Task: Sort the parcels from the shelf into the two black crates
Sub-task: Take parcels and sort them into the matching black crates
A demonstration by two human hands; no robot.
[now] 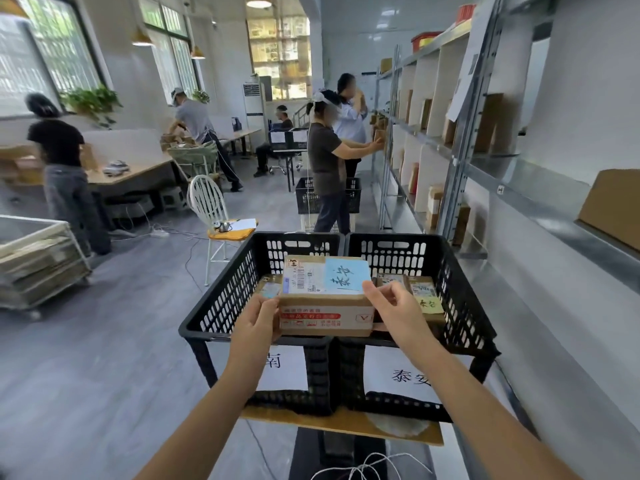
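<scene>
- While the blue note [346,277] faces up, head view shows the cardboard parcel [325,318] held level at frame centre, prob. so its destination can be read.
- Left hand [258,318] grips its left end and right hand [394,306] pinches the right top edge; both wrapped on it.
- Parcel hangs over the divide btwn left black crate [221,296] and right black crate [457,282], not yet in either.
- Note seems to match the sign [408,375] on the R crate front, so R looks the pick; a yellow-note parcel [424,296] lies there.
</scene>
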